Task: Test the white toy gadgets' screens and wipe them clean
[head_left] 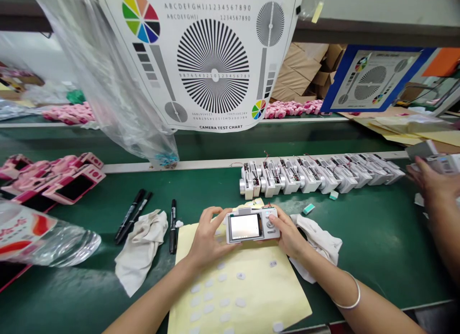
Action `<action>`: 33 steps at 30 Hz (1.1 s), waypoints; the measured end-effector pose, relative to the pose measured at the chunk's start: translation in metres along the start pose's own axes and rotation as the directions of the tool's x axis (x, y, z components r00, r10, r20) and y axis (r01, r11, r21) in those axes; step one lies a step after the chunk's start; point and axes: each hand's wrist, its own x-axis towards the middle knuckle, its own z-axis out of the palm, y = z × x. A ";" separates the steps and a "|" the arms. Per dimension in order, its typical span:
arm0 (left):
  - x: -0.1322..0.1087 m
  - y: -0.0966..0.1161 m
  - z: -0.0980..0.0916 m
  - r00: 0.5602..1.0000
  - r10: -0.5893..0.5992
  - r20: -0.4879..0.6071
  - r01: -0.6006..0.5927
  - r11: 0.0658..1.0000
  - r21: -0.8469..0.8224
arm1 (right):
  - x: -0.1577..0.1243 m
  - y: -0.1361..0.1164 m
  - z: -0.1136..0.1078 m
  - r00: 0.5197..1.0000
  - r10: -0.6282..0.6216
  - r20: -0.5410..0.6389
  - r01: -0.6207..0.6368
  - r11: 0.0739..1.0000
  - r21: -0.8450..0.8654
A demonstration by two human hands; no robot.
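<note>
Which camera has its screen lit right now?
The white-silver camera held between the left hand and right hand; its screen glows, while the pink cameras at left show dark screens.

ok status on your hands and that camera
left hand and right hand both on silver compact camera, screen facing you; yellow sheet of round labels underneath; co-worker's hand far right, apart

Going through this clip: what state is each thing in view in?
White compact camera: held level in both hands, screen lit, facing the wearer.
Left hand: gripping the camera's near end.
Right hand: gripping the camera's far end.
Yellow sheet: flat under the hands, round stickers on it.
Camera bodies: lined up, open, wires showing.
Black marker pens: lying on the green mat, capped.
Cloth: crumpled.
Co-worker's hand: at a white camera body.
</note>
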 end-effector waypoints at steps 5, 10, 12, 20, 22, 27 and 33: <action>0.000 0.001 0.000 1.000 0.011 -0.005 -0.011 1.000 -0.007 | 0.000 -0.001 0.001 1.000 0.008 -0.027 -0.009 1.000 -0.012; 0.000 0.001 0.000 1.000 0.026 -0.015 -0.026 1.000 -0.002 | 0.000 -0.002 0.003 0.999 0.022 -0.046 -0.023 0.999 -0.023; -0.001 0.000 0.000 1.000 0.023 -0.014 -0.023 1.000 -0.008 | 0.000 -0.002 0.003 0.998 0.028 -0.053 -0.030 0.999 -0.027; 0.001 0.010 -0.002 0.993 0.011 0.120 -0.001 0.996 -0.086 | -0.001 0.003 0.004 0.998 -0.018 -0.066 0.011 0.994 -0.107; 0.004 0.016 -0.003 0.982 0.077 0.171 -0.058 0.992 -0.111 | -0.001 0.008 0.006 0.995 -0.071 -0.068 0.059 0.985 -0.164; 0.012 0.025 -0.010 0.961 0.227 0.159 -0.227 0.974 -0.014 | -0.003 0.015 0.011 0.989 -0.102 -0.110 0.064 0.951 -0.302; 0.020 0.032 -0.021 0.941 0.178 0.289 -0.213 0.973 0.092 | -0.010 0.010 0.016 0.983 -0.168 -0.076 0.120 0.897 -0.425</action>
